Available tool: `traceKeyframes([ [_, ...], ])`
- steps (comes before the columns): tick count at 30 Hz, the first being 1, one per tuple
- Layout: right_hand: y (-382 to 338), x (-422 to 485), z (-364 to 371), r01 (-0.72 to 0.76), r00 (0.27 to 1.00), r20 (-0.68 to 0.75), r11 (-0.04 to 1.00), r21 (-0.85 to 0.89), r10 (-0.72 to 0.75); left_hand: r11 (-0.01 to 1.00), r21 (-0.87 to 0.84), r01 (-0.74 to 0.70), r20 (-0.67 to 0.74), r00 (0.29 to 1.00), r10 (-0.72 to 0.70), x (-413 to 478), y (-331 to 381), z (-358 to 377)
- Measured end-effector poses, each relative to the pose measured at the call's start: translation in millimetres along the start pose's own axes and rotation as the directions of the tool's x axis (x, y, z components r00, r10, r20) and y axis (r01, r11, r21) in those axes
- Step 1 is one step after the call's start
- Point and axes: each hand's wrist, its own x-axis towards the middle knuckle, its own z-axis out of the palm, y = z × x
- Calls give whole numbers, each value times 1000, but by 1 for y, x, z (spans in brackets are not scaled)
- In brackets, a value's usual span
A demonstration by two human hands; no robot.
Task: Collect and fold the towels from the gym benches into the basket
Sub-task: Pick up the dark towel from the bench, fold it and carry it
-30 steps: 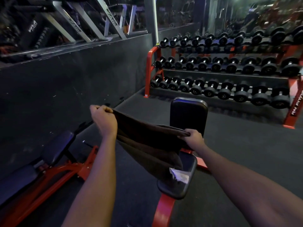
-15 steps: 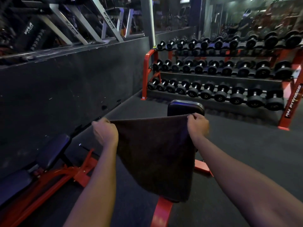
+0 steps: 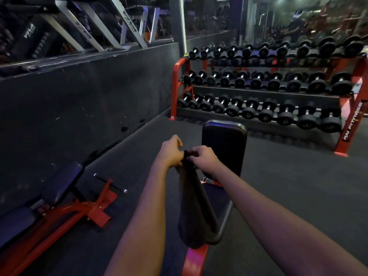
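The dark towel (image 3: pixel 196 212) hangs doubled over in front of you, its top edge gathered between your 2 hands, above the seat of the padded worktop (image 3: pixel 224 152). Your left hand (image 3: pixel 171 153) grips that edge with fingers curled. Your right hand (image 3: pixel 203 157) pinches the same edge, just beside the left. Whether the towel's lower end touches the seat cannot be told. Another red-framed bench (image 3: pixel 59 188) lies on the floor (image 3: pixel 288 186) to your left. A 3-tier dumbbell rack (image 3: pixel 176 86) stands beyond.
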Motion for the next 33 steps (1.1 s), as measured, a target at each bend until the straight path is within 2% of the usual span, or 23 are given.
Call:
traceKeyframes([
  [4, 8, -3, -12, 74, 997, 5, 997, -34, -73, 986, -158, -49, 133, 989, 71, 1, 5, -8],
  [6, 9, -2, -15, 104, 994, -17, 995, 2, -104, 976, -204, -80, 132, 985, 108, -1, 2, -11],
  [8, 9, 1, -19, 128, 991, -32, 990, 58, -126, 986, -77, -148, 76, 985, 153, -1, -10, -14],
  [11, 7, 7, -27, 123, 991, -75, 972, 202, -110, 963, 213, -164, 234, 966, 113, -1, -34, -17],
  [13, 7, 15, -31, 126, 989, -106, 957, 261, -101, 908, 397, -134, 252, 967, 32, -3, -48, -14],
  [16, 15, 23, -36, 73, 986, -164, 971, 229, -36, 862, 502, -70, 64, 997, 44, 7, -63, -13],
  [17, 22, 25, -37, 32, 982, -188, 978, 205, 7, 847, 529, -56, 40, 998, 40, 15, -67, -13],
  [19, 35, 27, -40, -49, 977, -199, 992, 119, 72, 797, 601, -52, 71, 997, 12, 21, -65, -16],
  [21, 53, 32, -39, -145, 954, -268, 989, -24, 133, 765, 638, -89, 82, 996, 47, 35, -65, -12],
  [23, 67, 35, -41, -245, 905, -367, 969, -40, 213, 795, 597, -107, 14, 992, 123, 49, -66, -9],
  [25, 72, 42, -44, -293, 861, -419, 955, 54, 288, 866, 477, -150, -15, 984, 179, 67, -66, -9],
  [29, 71, 55, -54, -240, 803, -525, 959, 151, 284, 933, 219, -287, -72, 948, 309, 90, -48, -5],
  [33, 72, 48, -62, -160, 766, -607, 978, 136, 210, 909, 163, -383, -176, 896, 408, 95, -38, 2],
])
